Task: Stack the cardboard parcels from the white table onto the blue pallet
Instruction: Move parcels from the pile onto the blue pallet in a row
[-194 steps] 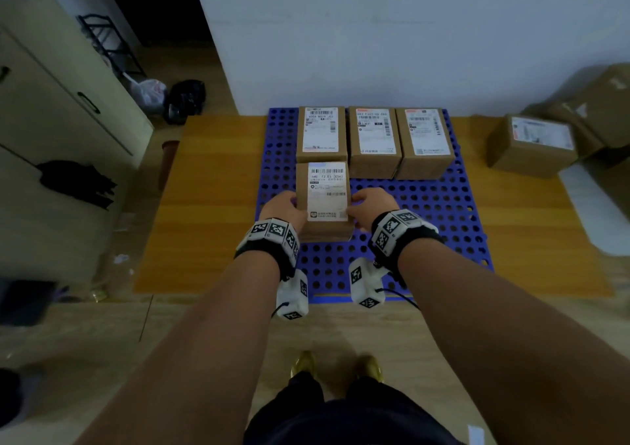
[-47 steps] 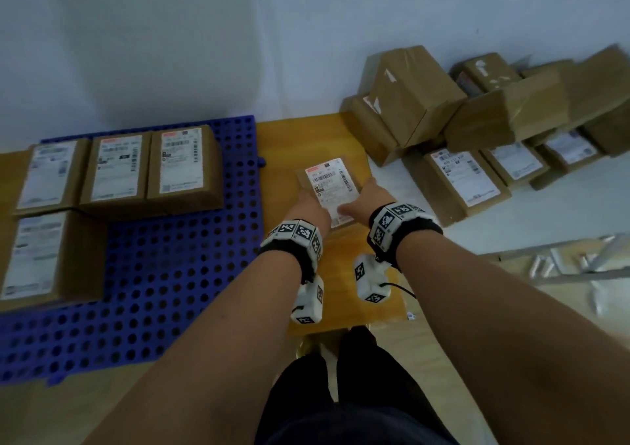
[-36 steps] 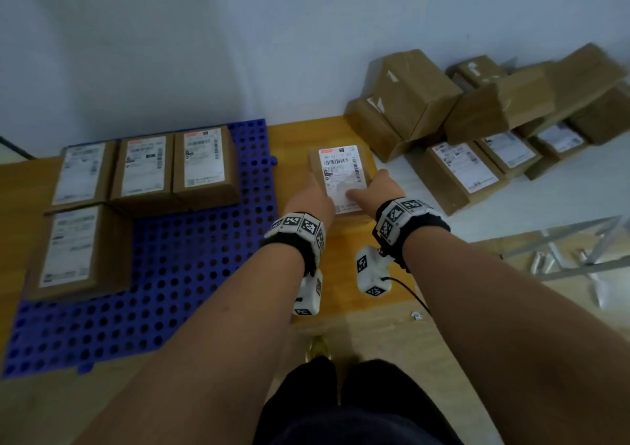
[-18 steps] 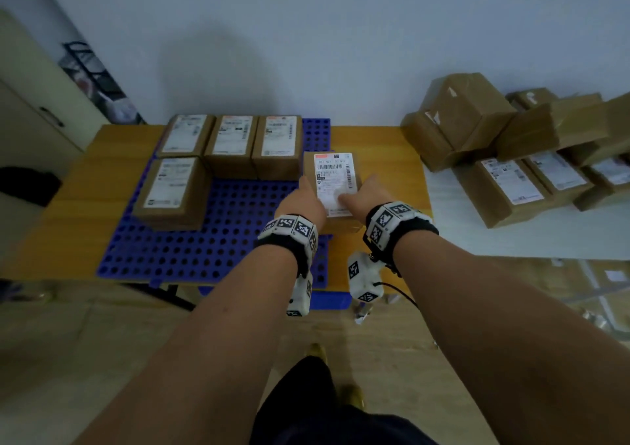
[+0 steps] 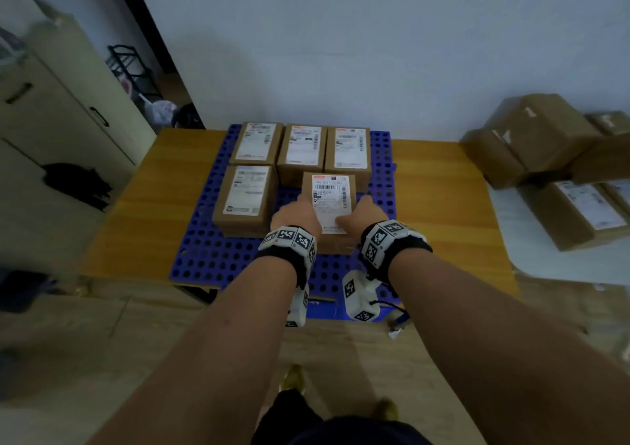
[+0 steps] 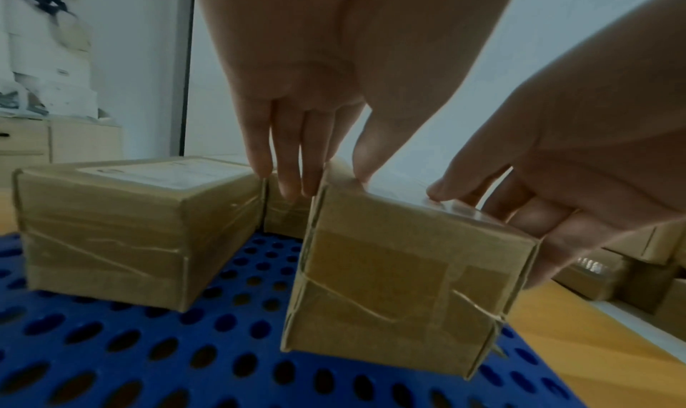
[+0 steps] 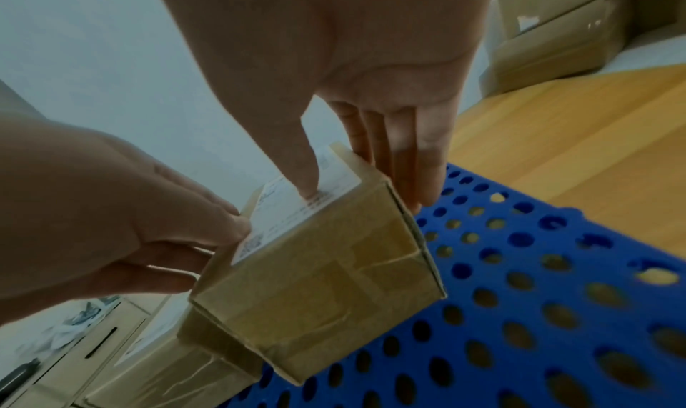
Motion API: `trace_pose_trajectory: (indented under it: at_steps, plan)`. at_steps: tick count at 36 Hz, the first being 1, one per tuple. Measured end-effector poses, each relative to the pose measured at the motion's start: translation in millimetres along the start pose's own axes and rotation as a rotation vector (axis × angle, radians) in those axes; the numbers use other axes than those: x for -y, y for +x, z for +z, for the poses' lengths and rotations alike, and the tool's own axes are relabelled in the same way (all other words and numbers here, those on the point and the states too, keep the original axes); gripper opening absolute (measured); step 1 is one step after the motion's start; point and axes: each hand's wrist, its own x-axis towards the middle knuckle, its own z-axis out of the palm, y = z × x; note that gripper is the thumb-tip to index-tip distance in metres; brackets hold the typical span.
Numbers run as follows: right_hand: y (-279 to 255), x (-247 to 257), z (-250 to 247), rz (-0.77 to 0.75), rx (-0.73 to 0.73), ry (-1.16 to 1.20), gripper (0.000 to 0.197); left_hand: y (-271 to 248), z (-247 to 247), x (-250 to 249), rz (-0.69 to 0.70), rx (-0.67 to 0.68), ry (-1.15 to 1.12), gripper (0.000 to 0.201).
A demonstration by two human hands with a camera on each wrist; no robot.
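Five parcels [image 5: 330, 202] on one blue pallet [image 5: 218, 260]; two hands [image 5: 296, 216].

Print on the white shipping label [image 5: 330, 202] of the held brown cardboard parcel [image 5: 332, 212] is too blurred to read. The brown cardboard parcels [image 5: 566, 171] at 3 o'clock are cut off by the frame edge. Whether the held parcel touches the blue perforated plastic pallet [image 6: 155, 355] cannot be told.

Glossy-taped cardboard parcel [image 6: 400, 270] (paper label [image 5: 330, 202]) over perforated plastic pallet [image 6: 148, 355].
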Motion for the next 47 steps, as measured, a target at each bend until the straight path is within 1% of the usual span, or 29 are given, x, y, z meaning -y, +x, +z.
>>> trace_pose_trajectory:
  at_steps: [4, 7, 11, 14, 16, 20, 24, 29, 35, 39, 47]
  plan:
    - [6.4, 20.4, 24.0, 0.036, -0.006, -0.002, 0.054, 14.7, -7.8, 28.0, 0.038, 0.024, 0.039, 0.038]
    - [9.3, 29.2, 34.8, 0.064, -0.027, -0.012, 0.054, 22.6, -10.4, 40.8, 0.097, 0.029, 0.056, 0.040]
    - [10.7, 32.4, 42.8, 0.107, -0.058, 0.003, 0.052, 30.6, -10.4, 49.4, 0.196, 0.047, 0.086, 0.038]
    - [9.9, 32.8, 51.8, 0.132, -0.048, -0.015, 0.050, 34.7, -8.7, 56.2, 0.266, 0.045, 0.101, 0.037]
    - [9.9, 32.2, 56.1, 0.137, -0.042, -0.029, 0.049, 36.6, -6.1, 60.0, 0.286, 0.034, 0.082, 0.039]
    - [13.6, 35.1, 58.9, 0.166, -0.025, -0.035, 0.050, 45.6, -10.6, 67.9, 0.263, 0.000, 0.069, 0.036]
    - [20.2, 38.8, 58.1, 0.161, 0.011, -0.031, 0.051, 52.0, -18.3, 77.2, 0.195, -0.043, 0.134, 0.044]
    - [28.0, 43.1, 62.3, 0.118, 0.029, -0.020, 0.052, 54.3, -18.5, 87.8, 0.121, 0.026, 0.133, 0.045]
    - [34.8, 52.4, 67.5, 0.086, 0.028, -0.020, 0.054, 51.9, -14.9, 95.3, 0.152, -0.026, 0.110, 0.045]
    - [37.8, 57.1, 67.6, 0.077, 0.029, -0.053, 0.051, 52.8, -17.1, 94.8, 0.162, -0.014, 0.106, 0.048]
    - [43.6, 61.9, 68.3, 0.080, 0.012, -0.096, 0.049, 54.9, -21.5, 96.3, 0.182, -0.016, 0.136, 0.045]
